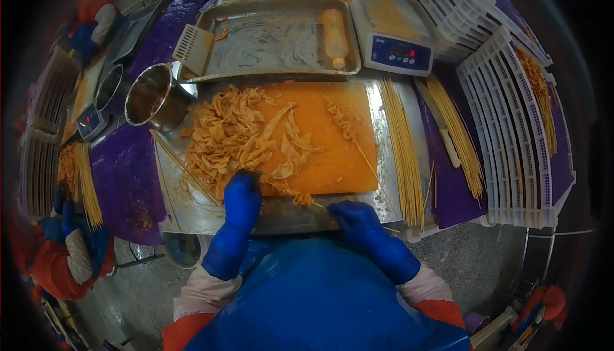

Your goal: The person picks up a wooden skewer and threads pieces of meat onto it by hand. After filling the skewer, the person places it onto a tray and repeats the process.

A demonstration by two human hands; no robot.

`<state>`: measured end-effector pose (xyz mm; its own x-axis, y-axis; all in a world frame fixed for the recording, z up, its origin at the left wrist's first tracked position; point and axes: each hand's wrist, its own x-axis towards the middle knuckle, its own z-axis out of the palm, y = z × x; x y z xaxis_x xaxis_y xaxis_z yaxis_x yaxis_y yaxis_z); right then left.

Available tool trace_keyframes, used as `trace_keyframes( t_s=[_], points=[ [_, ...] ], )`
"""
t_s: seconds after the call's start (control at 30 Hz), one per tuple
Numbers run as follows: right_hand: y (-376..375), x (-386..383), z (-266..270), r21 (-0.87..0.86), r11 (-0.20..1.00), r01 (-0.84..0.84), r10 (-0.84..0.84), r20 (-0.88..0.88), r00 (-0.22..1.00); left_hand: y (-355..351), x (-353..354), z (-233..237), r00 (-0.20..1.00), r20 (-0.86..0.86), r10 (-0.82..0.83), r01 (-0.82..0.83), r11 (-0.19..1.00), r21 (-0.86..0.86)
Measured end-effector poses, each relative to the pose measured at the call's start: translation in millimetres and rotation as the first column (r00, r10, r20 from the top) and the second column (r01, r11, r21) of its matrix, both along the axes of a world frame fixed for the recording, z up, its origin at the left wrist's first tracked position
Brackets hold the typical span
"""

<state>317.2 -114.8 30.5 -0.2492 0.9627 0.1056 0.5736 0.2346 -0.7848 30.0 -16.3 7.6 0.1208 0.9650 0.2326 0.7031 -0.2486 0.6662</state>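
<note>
While right hand (pixel 356 218) pinches skewer (pixel 318 205), left hand (pixel 242 194) clutches strips (pixel 224 135); orange board (pixel 342 159).

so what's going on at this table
A person in blue gloves works at an orange cutting board. The right hand grips a bamboo skewer with a few pieces threaded on it. The left hand rests on the edge of a pile of orange marinated strips. A bundle of bare skewers lies right of the board.
</note>
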Motion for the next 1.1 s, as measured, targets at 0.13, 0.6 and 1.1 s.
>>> trace_keyframes(
  t_s=[0.13,0.6,1.1],
  points=[
    [-7,-19,5,-0.008,1.0,0.022,-0.021,0.106,0.994,-2,3,1,1.0,-0.012,-0.013,0.013,1.0,0.004],
    [-23,10,5,-0.12,0.993,-0.006,0.004,-0.02,1.0,-44,-25,13,0.959,-0.269,-0.088,0.092,0.996,0.002],
    [-29,-8,17,-0.005,0.994,-0.107,0.107,0.121,0.987,-48,-23,-9,0.973,-0.22,-0.074,0.076,0.997,0.004]
  ],
)
